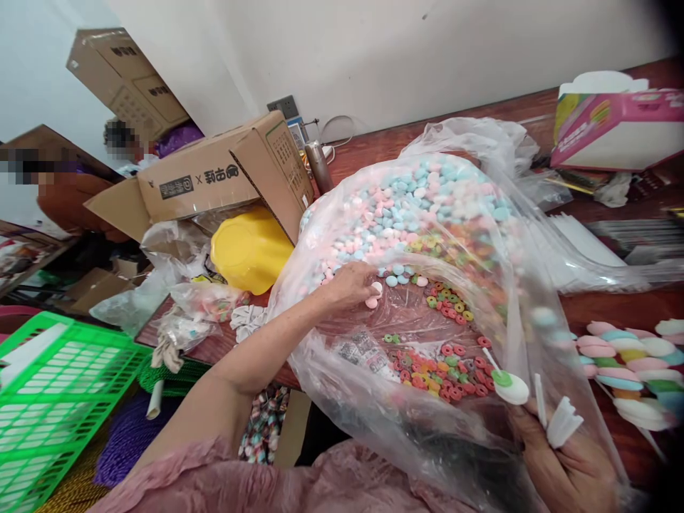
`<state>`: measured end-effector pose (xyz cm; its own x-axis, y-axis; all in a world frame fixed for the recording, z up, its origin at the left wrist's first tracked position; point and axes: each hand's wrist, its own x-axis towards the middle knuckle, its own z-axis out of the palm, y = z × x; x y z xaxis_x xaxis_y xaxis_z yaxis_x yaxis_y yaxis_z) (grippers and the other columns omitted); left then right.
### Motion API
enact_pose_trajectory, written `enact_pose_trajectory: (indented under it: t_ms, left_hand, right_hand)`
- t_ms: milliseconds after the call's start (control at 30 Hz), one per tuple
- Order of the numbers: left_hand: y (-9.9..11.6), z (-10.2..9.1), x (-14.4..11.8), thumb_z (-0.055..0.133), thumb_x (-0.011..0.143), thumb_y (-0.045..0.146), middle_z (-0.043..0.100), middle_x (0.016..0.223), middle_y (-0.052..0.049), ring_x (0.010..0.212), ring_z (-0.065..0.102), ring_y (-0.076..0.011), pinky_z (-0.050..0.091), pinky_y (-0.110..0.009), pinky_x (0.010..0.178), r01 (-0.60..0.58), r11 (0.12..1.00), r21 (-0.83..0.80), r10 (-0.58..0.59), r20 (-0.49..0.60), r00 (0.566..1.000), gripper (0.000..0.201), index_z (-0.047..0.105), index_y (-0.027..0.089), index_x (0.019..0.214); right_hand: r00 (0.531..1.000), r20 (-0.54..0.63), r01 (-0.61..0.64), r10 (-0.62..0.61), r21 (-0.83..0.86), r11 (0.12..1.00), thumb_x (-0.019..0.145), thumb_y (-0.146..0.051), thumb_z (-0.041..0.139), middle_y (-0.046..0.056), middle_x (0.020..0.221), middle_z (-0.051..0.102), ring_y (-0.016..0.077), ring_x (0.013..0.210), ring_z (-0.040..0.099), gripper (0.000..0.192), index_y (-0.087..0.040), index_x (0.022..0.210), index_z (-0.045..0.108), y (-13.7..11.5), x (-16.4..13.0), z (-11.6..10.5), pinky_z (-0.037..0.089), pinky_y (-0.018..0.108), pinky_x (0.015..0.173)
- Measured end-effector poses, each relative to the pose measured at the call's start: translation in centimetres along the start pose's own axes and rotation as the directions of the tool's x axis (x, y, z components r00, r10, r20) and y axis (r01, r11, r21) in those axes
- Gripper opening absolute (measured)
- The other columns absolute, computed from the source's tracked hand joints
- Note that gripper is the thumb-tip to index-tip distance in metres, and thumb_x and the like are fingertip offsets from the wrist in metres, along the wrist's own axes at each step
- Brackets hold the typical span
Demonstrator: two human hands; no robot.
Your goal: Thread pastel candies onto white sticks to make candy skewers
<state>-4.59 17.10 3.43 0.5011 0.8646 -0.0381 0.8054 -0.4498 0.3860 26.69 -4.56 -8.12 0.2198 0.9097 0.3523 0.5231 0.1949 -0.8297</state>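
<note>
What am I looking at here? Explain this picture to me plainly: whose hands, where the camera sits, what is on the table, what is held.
No machine here: a person wears a camera on the head, looking down at their own bare hands. The left hand reaches into a big clear plastic bag of pastel and ring-shaped candies, pinching a pale candy. The right hand holds white sticks, one topped with a white and green disc. The bag lies on a brown table, beside a yellow tub, a cardboard box and finished candy skewers. Another person sits far left.
</note>
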Motion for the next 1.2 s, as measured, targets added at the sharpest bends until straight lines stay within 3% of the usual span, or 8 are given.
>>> enact_pose_trajectory:
  t_ms: [133, 233, 467, 567, 700, 867, 1067, 1200]
  left_hand:
    - [-0.3, 1.0, 1.0, 0.065, 0.072, 0.015, 0.071, 0.089, -0.005, 0.087, 0.062, -0.0217, 0.047, -0.030, 0.080, -0.115, 0.993, 0.029, 0.109, 0.153, 0.982, 0.011, 0.073, 0.016, 0.079]
    - [-0.3, 2.4, 0.2, 0.060, 0.078, 0.012, 0.071, 0.095, -0.008, 0.095, 0.062, -0.0225, 0.047, -0.033, 0.088, -0.207, 0.973, 0.100, 0.198, 0.090, 0.976, 0.013, 0.072, 0.016, 0.081]
    - [-0.4, 4.0, -1.6, 0.051, 0.088, 0.011, 0.065, 0.092, -0.011, 0.090, 0.059, -0.0211, 0.046, -0.032, 0.081, -0.310, 0.933, 0.181, 0.316, -0.007, 0.949, 0.021, 0.066, 0.015, 0.074]
    - [-0.6, 3.9, -1.4, 0.050, 0.090, 0.012, 0.064, 0.088, -0.009, 0.086, 0.058, -0.0195, 0.045, -0.031, 0.081, -0.291, 0.954, 0.074, 0.294, -0.037, 0.955, 0.019, 0.063, 0.015, 0.077]
    - [-0.4, 3.9, -1.5, 0.049, 0.092, 0.015, 0.063, 0.086, -0.009, 0.085, 0.056, -0.0207, 0.045, -0.033, 0.081, -0.265, 0.962, 0.067, 0.269, -0.052, 0.962, 0.017, 0.060, 0.016, 0.079]
    - [0.8, 4.6, -2.8, 0.042, 0.095, 0.013, 0.064, 0.091, -0.013, 0.089, 0.054, -0.0247, 0.044, -0.039, 0.086, -0.408, 0.871, 0.275, 0.400, 0.087, 0.912, 0.020, 0.060, 0.015, 0.087]
    - [1.0, 4.4, -3.9, 0.044, 0.085, 0.000, 0.066, 0.100, -0.014, 0.097, 0.058, -0.0263, 0.047, -0.038, 0.087, -0.434, 0.844, 0.314, 0.377, 0.228, 0.898, 0.035, 0.059, 0.010, 0.115]
    - [1.6, 3.8, -5.1, 0.049, 0.083, 0.002, 0.068, 0.097, -0.013, 0.095, 0.061, -0.0262, 0.049, -0.039, 0.085, -0.359, 0.919, 0.162, 0.350, 0.081, 0.933, 0.037, 0.062, 0.010, 0.117]
  right_hand:
    - [0.999, -0.021, 0.043, -0.045, -0.055, 0.998, 0.090, -0.024, 0.066, 0.001, 0.080, 0.078, 0.0186, 0.065, 0.071, 0.016, -0.020, 0.099, 0.079, -1.4, 0.8, -0.1, 0.056, 0.026, 0.060]
    - [0.999, 0.002, 0.045, -0.045, -0.029, 0.999, 0.090, -0.025, 0.065, 0.001, 0.083, 0.079, 0.0191, 0.067, 0.073, 0.017, -0.020, 0.097, 0.080, -2.0, 1.2, 0.0, 0.058, 0.026, 0.061]
    - [0.998, 0.021, 0.063, -0.062, -0.056, 0.996, 0.091, -0.026, 0.064, -0.001, 0.080, 0.078, 0.0181, 0.066, 0.073, 0.016, -0.024, 0.096, 0.080, -1.0, 0.8, 0.2, 0.056, 0.023, 0.058]
    - [0.999, -0.012, 0.043, -0.044, -0.054, 0.998, 0.090, -0.027, 0.066, 0.000, 0.087, 0.079, 0.0198, 0.074, 0.074, 0.016, -0.025, 0.099, 0.079, -0.7, 0.5, 0.4, 0.058, 0.025, 0.064]
    - [0.999, -0.010, 0.053, -0.053, -0.034, 0.998, 0.090, -0.025, 0.066, -0.002, 0.077, 0.076, 0.0165, 0.061, 0.070, 0.014, -0.024, 0.094, 0.079, -0.7, 0.4, 0.4, 0.054, 0.023, 0.057]
    - [0.996, -0.009, 0.087, -0.087, -0.025, 0.996, 0.090, -0.023, 0.065, -0.001, 0.083, 0.078, 0.0171, 0.067, 0.071, 0.017, -0.024, 0.101, 0.079, -0.9, 0.6, 0.5, 0.056, 0.024, 0.063]
    - [0.991, 0.008, 0.134, -0.134, -0.028, 0.991, 0.091, -0.024, 0.063, -0.001, 0.072, 0.073, 0.0143, 0.056, 0.065, 0.015, -0.020, 0.097, 0.077, -0.7, 0.7, 0.8, 0.052, 0.023, 0.054]
    - [0.986, 0.027, 0.166, -0.165, -0.037, 0.985, 0.092, -0.024, 0.059, 0.000, 0.072, 0.072, 0.0150, 0.056, 0.064, 0.017, -0.020, 0.093, 0.075, -0.7, 0.6, 0.8, 0.052, 0.025, 0.054]
